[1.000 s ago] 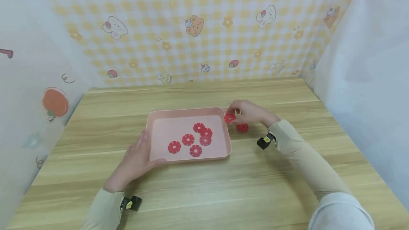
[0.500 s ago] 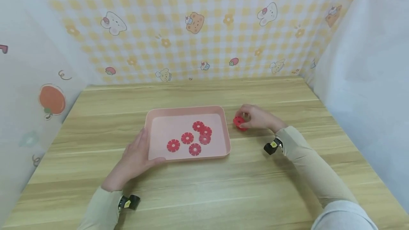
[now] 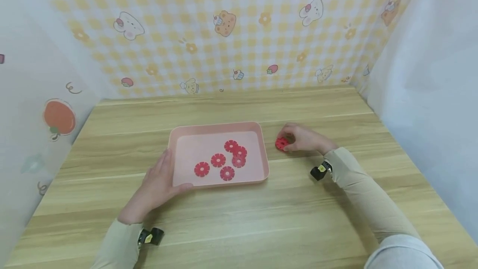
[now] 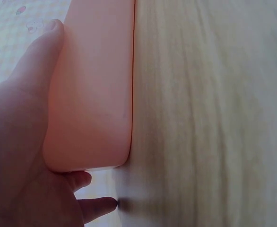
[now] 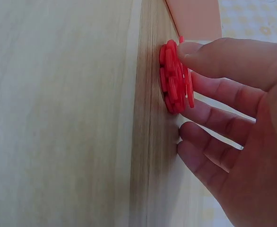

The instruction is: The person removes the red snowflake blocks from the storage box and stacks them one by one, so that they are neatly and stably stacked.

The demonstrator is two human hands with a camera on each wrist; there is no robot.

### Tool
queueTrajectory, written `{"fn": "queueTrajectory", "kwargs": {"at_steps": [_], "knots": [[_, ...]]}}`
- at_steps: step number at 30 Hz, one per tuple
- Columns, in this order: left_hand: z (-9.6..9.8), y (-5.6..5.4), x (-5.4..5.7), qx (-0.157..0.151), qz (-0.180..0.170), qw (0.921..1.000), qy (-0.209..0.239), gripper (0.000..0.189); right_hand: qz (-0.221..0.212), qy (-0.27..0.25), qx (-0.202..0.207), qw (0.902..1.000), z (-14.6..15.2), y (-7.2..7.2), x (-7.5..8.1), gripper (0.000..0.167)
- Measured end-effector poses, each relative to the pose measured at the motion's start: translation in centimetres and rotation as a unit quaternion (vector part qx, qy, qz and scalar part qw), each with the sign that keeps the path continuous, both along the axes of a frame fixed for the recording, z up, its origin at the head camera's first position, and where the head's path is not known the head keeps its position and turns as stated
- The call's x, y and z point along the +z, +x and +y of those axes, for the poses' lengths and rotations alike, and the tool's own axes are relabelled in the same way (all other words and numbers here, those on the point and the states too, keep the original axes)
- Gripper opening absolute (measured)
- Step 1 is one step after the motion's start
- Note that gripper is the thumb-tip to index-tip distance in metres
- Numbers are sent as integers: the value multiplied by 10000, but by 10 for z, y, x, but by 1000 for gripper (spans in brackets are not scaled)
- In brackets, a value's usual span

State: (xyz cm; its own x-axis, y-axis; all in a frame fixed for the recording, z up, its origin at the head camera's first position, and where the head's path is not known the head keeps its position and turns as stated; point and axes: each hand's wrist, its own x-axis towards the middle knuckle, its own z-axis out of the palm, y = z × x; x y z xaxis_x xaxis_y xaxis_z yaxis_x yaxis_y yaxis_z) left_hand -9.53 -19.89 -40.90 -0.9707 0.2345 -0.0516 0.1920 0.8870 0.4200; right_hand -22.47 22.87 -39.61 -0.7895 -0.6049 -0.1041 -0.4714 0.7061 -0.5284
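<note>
A shallow pink tray [image 3: 214, 128] sits on the table with several red notched building discs [image 3: 202, 169] on its floor, a few overlapping at the right. My left hand [image 3: 151, 188] rests at the tray's near left corner, its thumb along the front wall and its fairly straight fingers beside the left wall. Just right of the tray, my right hand [image 3: 304, 139] pinches a red notched disc [image 5: 190, 92] between thumb and fingers. In the right wrist view this disc leans slightly off a small stack of red discs [image 5: 169, 78] on the table.
The wood-grain table [image 3: 239, 227] runs back to a yellow checked cloth [image 3: 246, 45] with cartoon prints. White sheets [image 3: 425, 74] hang at both sides. Each wrist carries a small black camera [image 3: 319, 172] on a strap.
My right hand has moved rightward with a red disc from beside the tray's right rim, bringing it over the disc on the table. The left hand stays at the tray corner.
</note>
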Motion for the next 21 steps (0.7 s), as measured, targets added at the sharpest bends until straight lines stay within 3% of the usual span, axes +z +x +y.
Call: {"fn": "queueTrajectory", "kwargs": {"at_steps": [12, 21], "knots": [[3, 1, 5, 38, -76, 10000, -5, 125, -27, -120, 134, 9998, 4, -5, -3, 34], [2, 1, 6, -4, 7, 10000, -62, 123, -349, -297, 33, 9989, 0, -8, 7, 31]]}}
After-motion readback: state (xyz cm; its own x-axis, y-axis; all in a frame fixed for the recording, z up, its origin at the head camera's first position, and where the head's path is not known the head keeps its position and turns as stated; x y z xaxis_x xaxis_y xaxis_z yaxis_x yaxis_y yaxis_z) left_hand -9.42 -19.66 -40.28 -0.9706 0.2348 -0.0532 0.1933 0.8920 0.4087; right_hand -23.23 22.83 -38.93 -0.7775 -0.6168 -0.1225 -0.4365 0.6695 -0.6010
